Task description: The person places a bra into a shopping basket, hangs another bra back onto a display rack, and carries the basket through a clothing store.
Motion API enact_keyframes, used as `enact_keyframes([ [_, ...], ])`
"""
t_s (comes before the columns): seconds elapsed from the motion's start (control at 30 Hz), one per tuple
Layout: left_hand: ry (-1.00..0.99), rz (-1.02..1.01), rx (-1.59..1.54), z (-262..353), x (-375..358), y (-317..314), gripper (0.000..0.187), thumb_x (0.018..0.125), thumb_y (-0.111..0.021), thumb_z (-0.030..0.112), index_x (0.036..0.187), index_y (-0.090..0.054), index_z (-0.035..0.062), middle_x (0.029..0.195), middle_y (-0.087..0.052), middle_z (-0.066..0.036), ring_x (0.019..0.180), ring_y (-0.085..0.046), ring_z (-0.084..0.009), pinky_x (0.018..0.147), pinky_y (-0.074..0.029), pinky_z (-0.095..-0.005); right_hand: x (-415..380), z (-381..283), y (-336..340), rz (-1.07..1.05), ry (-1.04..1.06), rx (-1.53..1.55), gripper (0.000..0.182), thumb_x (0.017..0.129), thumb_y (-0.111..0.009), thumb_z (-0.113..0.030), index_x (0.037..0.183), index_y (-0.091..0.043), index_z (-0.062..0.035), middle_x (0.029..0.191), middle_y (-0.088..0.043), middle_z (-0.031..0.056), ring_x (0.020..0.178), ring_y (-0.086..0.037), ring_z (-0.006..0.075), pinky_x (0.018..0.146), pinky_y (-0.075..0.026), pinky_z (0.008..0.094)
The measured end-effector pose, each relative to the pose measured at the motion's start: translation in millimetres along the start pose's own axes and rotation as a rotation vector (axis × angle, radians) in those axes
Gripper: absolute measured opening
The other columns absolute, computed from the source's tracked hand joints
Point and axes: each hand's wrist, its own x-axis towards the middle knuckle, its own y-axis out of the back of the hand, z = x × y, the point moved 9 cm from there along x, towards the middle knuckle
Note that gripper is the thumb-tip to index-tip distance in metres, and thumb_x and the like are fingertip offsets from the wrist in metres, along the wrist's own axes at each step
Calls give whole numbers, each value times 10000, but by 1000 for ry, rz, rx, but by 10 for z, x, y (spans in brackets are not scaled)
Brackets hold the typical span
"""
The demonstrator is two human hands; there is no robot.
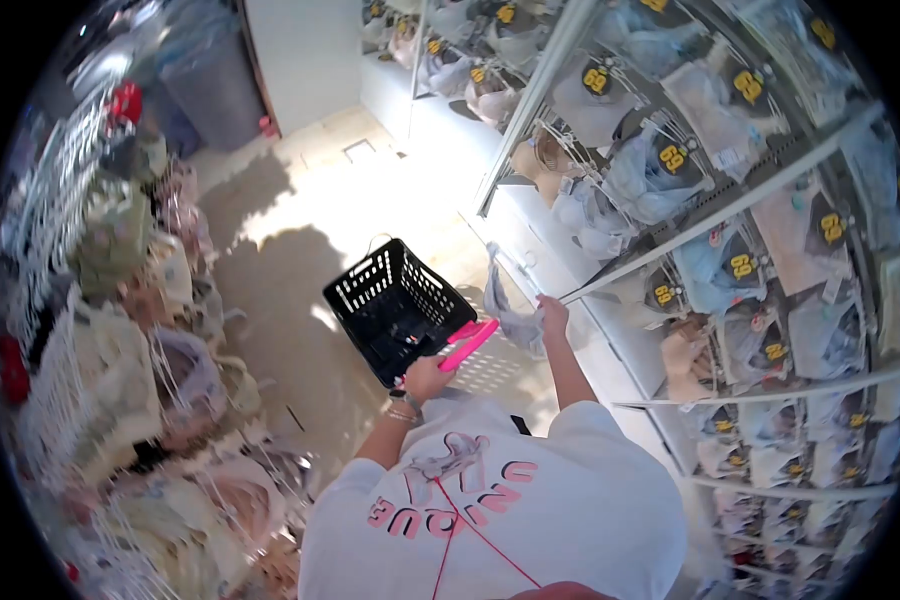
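A black plastic basket (400,305) with slotted walls hangs in front of the body, with dark items at its bottom. Its pink handle (469,345) is in my left hand (428,379), whose fingers are wrapped round it. To the right of the basket, my right hand (552,318) grips a grey bra on a hanger (515,316). The bra dangles beside the basket's right edge, close to the white cabinet front.
On the right, a wall rack (710,215) holds rows of bras with black and yellow "69" tags above white cabinets (545,240). Racks of light garments (110,370) line the left. A grey bin (215,95) stands at the back left on the pale floor (315,185).
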Motion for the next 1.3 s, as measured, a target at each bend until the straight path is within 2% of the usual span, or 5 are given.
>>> enact_keyframes([
  [0.2,91,-133,-79,78,42,77,343,764,-677,358,972,-692,86,760,-663,-188,710,-661,-329,640,-514,-394,-248,202,-571,-23,151,-19,160,821,-628,-169,806,-707,-30,654,-622,45,604,-558,133,595,-436,284],
  [0.3,-8,-64,-118,-3,128,59,288,779,-693,250,946,-669,16,690,-635,-183,639,-652,-280,604,-485,-368,-350,62,-1174,-186,579,-624,187,843,-634,-195,910,-714,-40,649,-602,23,623,-545,115,582,-440,293],
  [0.4,59,-131,-157,-28,175,88,292,782,-681,245,953,-667,9,671,-628,-159,595,-623,-220,590,-473,-345,-483,151,-1382,-272,126,-171,179,845,-593,-191,904,-694,-56,692,-644,82,648,-609,181,613,-467,316],
  [0.97,101,-104,-69,-267,496,622,334,728,-711,311,942,-714,54,736,-662,-191,682,-673,-305,630,-510,-365,-686,-236,-2016,-521,224,-425,227,818,-638,-283,908,-701,-84,796,-653,158,771,-637,321,679,-481,385],
  [1.3,-118,-243,41,-661,837,1173,344,677,-729,376,903,-726,116,762,-682,-129,708,-667,-301,663,-531,-379,-891,41,-2201,-236,180,-436,213,839,-673,-244,907,-703,-44,634,-618,68,565,-569,124,541,-458,283],
])
